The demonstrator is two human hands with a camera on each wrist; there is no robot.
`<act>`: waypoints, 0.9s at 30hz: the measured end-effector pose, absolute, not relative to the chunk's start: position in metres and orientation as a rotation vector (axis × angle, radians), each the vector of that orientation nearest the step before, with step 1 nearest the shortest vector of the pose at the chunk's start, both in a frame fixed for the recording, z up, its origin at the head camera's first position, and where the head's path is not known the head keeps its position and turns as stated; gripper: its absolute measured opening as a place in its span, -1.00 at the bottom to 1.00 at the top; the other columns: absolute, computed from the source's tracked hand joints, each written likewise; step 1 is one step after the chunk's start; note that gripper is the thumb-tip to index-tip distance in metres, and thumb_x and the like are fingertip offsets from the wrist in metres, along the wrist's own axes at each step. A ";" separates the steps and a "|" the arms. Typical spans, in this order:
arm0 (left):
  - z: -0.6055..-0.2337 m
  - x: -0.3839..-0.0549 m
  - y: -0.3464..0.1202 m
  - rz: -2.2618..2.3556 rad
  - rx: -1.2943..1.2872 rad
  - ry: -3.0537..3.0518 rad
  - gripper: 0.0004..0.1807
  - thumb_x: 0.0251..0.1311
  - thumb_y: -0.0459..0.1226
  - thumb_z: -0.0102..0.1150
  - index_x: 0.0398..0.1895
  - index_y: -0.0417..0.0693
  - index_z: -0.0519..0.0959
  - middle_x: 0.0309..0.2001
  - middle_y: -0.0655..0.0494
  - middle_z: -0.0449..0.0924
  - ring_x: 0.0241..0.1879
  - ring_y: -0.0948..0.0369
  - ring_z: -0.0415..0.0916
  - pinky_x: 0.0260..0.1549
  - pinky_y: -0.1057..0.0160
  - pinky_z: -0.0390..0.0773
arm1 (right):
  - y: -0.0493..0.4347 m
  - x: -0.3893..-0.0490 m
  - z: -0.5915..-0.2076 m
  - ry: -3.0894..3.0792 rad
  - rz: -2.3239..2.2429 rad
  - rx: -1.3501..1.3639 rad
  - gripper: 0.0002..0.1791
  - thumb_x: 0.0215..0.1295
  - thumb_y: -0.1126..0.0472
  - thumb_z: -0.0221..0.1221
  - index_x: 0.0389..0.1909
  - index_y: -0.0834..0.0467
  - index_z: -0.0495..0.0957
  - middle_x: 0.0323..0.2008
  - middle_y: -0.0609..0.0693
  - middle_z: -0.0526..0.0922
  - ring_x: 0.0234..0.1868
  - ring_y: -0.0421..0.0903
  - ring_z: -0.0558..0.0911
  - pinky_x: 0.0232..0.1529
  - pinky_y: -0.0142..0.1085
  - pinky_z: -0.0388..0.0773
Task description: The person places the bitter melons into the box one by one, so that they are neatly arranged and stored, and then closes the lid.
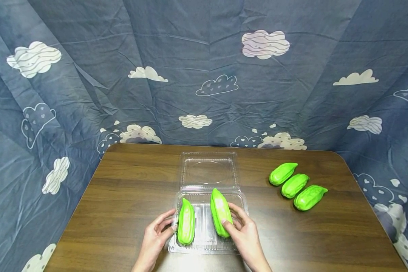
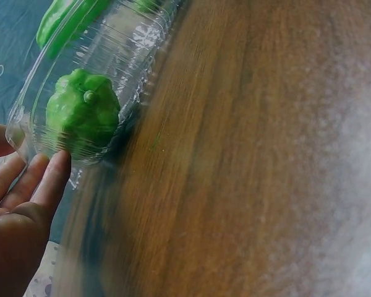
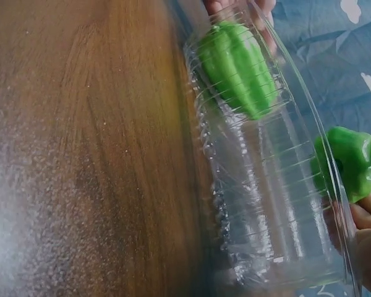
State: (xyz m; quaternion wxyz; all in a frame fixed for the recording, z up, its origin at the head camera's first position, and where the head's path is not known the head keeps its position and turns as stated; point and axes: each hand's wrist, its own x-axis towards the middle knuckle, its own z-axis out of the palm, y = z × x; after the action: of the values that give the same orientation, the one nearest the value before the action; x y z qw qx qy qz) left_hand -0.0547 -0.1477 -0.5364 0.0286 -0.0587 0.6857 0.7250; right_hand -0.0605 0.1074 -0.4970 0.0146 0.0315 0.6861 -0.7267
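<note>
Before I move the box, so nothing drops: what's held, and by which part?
The right hand holds a green vegetable by its near half; the left hand touches the left side of the clear box, though whether it grips is unclear.

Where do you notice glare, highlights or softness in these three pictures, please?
Head view: fairly sharp overall, with pale glare on the tabletop toward the bottom and bright highlights on the green vegetables; left wrist view: whitish glare down the right side, where the wood grain looks soft; right wrist view: similar glare at lower left, plus bright glints on the clear container.
</note>
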 end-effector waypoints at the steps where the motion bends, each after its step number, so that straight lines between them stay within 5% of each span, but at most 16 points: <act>1: -0.537 -0.055 -0.148 2.237 -0.185 2.114 -0.46 0.09 -0.52 0.22 0.22 -0.22 0.51 0.23 -0.10 0.48 0.10 0.09 0.50 -0.01 0.34 0.50 | 0.107 -0.061 -0.497 2.128 -2.262 0.096 -0.42 0.20 0.50 0.23 0.27 0.35 0.38 0.17 0.33 0.48 0.10 0.13 0.58 -0.02 -0.30 0.58; 12: -0.537 -0.054 -0.149 2.253 -0.183 2.074 -0.46 0.12 -0.51 0.22 0.23 -0.18 0.50 0.24 -0.09 0.47 0.13 0.05 0.49 0.02 0.29 0.50 | 0.100 -0.065 -0.498 2.260 -2.133 0.032 -0.47 0.14 0.43 0.30 0.19 0.25 0.50 0.01 0.17 0.59 -0.05 0.06 0.61 -0.03 -0.30 0.57; 27: -0.537 -0.055 -0.149 2.253 -0.171 2.070 -0.46 0.13 -0.53 0.20 0.24 -0.18 0.50 0.24 -0.10 0.47 0.15 -0.03 0.46 0.03 0.28 0.50 | 0.094 -0.077 -0.506 2.229 -1.944 -0.130 -0.38 0.15 0.36 0.33 0.24 0.39 0.38 0.00 0.33 0.56 -0.08 0.15 0.67 -0.12 -0.31 0.62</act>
State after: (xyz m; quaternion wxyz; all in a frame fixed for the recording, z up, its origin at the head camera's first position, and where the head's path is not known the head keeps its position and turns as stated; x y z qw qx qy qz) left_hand -0.0548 -0.1494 -0.5366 0.0385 -0.0559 0.6750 0.7347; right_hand -0.0772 0.0936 -0.5062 0.0903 -0.0439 0.7499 -0.6539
